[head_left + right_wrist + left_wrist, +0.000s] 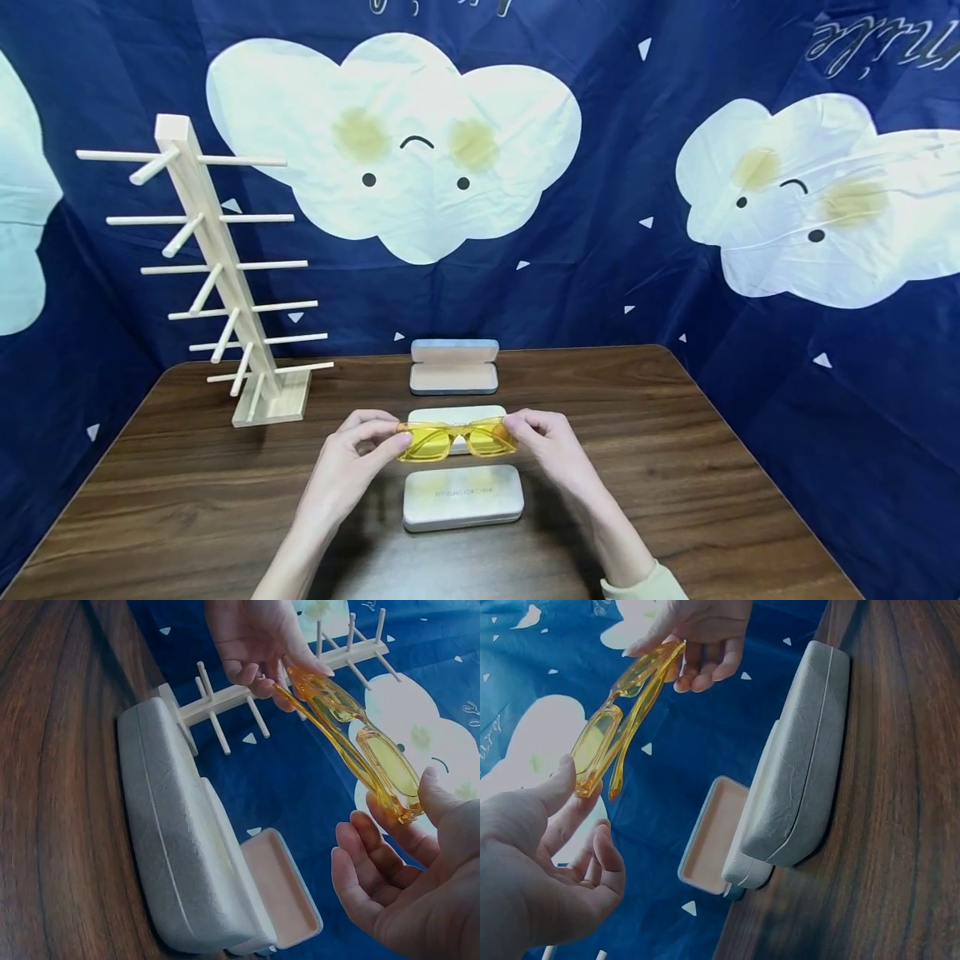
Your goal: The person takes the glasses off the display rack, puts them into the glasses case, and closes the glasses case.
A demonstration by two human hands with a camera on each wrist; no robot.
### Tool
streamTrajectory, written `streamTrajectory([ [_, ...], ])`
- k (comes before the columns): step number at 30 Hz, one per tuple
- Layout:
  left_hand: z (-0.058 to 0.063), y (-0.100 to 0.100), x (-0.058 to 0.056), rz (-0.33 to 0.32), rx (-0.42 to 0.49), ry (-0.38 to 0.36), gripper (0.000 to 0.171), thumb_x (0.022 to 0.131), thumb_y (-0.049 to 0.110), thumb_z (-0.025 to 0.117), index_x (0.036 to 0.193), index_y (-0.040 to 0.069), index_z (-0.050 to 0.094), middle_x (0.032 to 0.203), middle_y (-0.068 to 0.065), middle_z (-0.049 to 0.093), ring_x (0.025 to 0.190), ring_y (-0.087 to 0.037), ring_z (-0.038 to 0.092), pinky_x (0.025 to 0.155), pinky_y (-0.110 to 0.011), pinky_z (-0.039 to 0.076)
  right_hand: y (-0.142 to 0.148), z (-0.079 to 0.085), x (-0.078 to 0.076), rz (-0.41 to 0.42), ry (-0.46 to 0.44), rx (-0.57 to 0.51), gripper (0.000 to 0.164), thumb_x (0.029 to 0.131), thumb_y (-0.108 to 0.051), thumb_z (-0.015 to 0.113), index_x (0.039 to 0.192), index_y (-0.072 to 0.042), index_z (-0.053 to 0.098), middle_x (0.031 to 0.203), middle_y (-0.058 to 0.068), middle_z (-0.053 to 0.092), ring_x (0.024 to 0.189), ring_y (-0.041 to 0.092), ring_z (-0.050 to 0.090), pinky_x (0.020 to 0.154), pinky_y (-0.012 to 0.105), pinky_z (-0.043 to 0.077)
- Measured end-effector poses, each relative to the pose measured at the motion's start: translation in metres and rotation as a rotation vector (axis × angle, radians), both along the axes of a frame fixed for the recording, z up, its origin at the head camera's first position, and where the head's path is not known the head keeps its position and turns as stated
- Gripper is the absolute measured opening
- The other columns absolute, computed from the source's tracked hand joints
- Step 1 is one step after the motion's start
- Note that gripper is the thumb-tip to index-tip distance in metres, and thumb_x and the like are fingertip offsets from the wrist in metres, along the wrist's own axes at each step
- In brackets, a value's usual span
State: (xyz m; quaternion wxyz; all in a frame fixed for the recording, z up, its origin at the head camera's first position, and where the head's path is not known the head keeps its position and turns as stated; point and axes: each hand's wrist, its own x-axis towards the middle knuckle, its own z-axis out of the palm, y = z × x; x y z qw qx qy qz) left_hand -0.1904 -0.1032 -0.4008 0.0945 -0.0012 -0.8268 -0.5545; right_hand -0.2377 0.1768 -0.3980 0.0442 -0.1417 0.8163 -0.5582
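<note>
Yellow-framed glasses (456,439) with yellow lenses are held up above the table between both hands. The left hand (348,467) pinches one end of the frame between thumb and fingers. At the other end, the right hand (555,454) pinches the frame the same way. In both wrist views the temples of the glasses (337,742) look folded in behind the lenses. Below them lies a closed pale glasses case (463,498) with faint lettering. A second closed pale case (457,413) sits behind it, partly hidden by the glasses.
An open glasses case (453,379) with a pinkish lining stands farther back on the brown wooden table (675,500). At the back left rises a wooden rack (225,250) with several pegs. Blue cloth (622,167) with white clouds hangs behind the table.
</note>
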Motion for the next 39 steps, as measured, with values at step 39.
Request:
streamTrajectory([
  [39,-0.008,-0.007,-0.093,-0.055,-0.069,-0.153,0.036,0.095,0.044,0.073,0.107,0.011,0.081,0.127,-0.007,0.069,0.123,-0.022,0.06,0.101,-0.034,0.043,0.004,-0.008,-0.091,0.044,-0.291,-0.108,0.032,0.097,-0.014,0.069,0.117,0.012,0.068,0.092,-0.002,0.072,0.084,0.007,0.067,0.09,0.038,0.062],
])
